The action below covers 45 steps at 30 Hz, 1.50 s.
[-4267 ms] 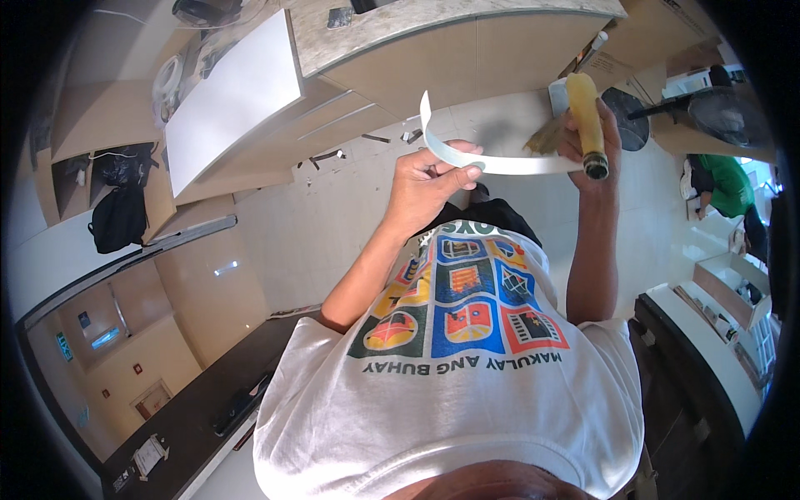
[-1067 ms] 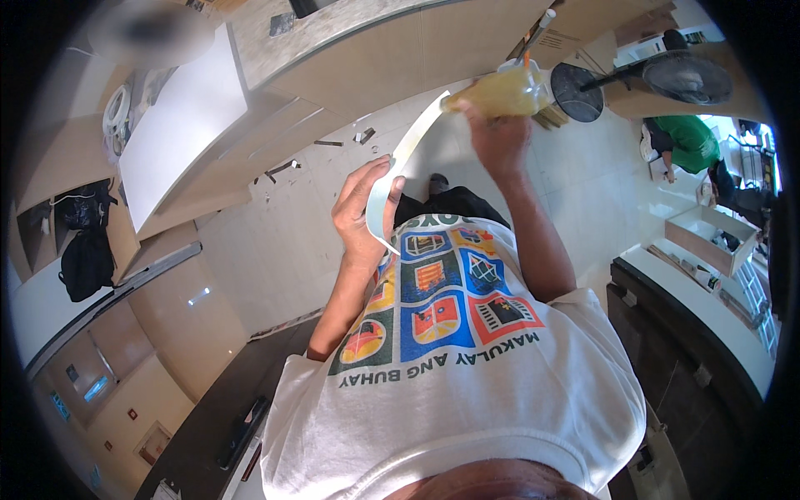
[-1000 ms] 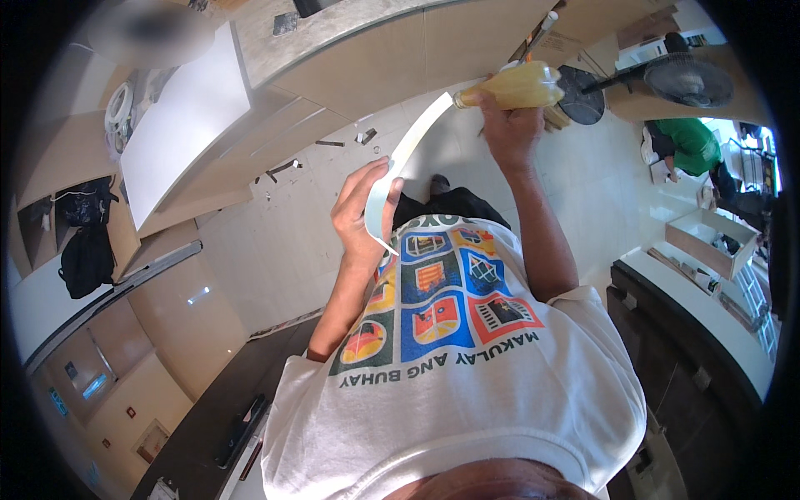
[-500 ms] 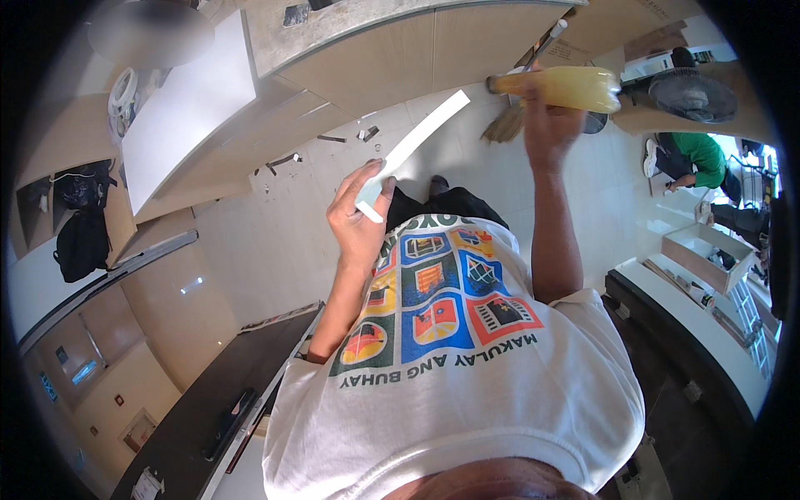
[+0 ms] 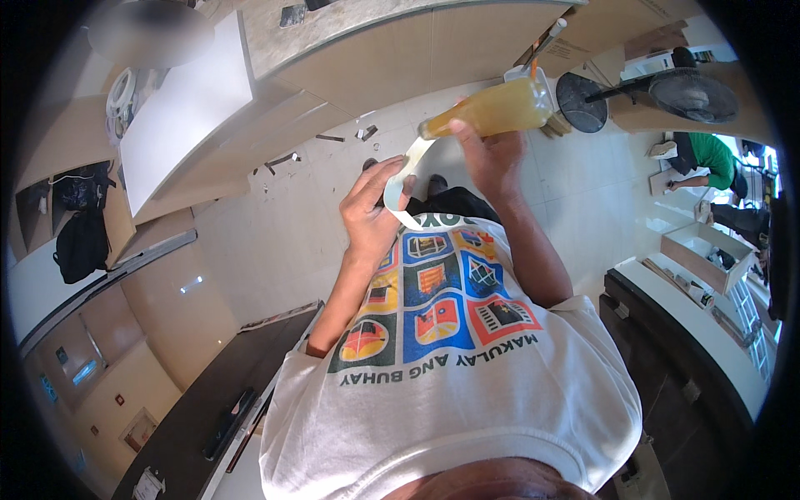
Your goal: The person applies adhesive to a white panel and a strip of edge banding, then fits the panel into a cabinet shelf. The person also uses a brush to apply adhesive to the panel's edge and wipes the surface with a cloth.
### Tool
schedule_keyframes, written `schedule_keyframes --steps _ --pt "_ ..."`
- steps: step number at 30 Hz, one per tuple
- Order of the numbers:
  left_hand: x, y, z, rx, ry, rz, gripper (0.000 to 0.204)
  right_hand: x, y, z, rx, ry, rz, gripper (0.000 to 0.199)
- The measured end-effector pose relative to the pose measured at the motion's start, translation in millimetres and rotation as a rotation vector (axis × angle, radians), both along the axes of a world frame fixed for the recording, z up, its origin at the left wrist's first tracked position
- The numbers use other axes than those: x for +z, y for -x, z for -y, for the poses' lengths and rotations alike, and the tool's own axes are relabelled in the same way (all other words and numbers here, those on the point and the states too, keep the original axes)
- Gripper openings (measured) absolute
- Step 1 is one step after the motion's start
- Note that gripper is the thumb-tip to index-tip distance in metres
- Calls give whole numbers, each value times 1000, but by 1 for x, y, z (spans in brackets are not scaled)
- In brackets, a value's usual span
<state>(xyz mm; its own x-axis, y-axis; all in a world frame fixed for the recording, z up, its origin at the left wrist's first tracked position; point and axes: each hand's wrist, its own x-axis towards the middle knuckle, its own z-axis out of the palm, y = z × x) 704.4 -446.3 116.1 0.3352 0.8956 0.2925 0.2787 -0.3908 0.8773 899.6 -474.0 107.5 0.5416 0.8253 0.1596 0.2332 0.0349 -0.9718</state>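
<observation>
My left hand (image 5: 367, 212) pinches a thin, flexible white strip (image 5: 392, 197) that curls in front of my chest. The strip's lower end loops toward my shirt, and its upper end rises to the bottle's tip. My right hand (image 5: 500, 167) grips a clear plastic bottle (image 5: 510, 107) of yellowish-amber liquid or glue from below. The bottle lies tilted, its narrow neck pointing down-left at the strip. Whether the tip touches the strip I cannot tell.
Cabinets (image 5: 367, 62) with a stone-like counter stand ahead. Dark scraps (image 5: 283, 160) lie on the tiled floor. A white panel (image 5: 192, 108) is at left, a black standing fan (image 5: 692, 96) at right. Farther right, a person in green (image 5: 708, 158) crouches near an open drawer box (image 5: 708, 254).
My right hand has brought the bottle left and toward me, its neck now at the strip. The strip, straight before, is now bent into a curl; my left hand has shifted slightly right.
</observation>
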Motion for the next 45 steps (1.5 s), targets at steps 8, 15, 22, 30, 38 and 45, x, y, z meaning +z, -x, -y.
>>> schedule_keyframes --steps 8,15,22,30,38,45 --pt "-1 4 4 11 5 47 28 13 -8 -12 -137 17 25 28" --pt "2 2 4 32 -9 -15 29 18 -1 -2 178 -38 -66 32" --pt "10 -1 9 24 -40 15 28 -7 -25 -11 -81 -42 -57 28" --pt "15 4 17 31 -39 -2 27 -1 -32 -8 -211 -7 78 25" --pt "19 4 22 51 37 32 27 -16 -30 -9 -13 -91 202 33" --pt "22 17 11 77 2 41 28 -6 -24 -28 89 -23 389 30"
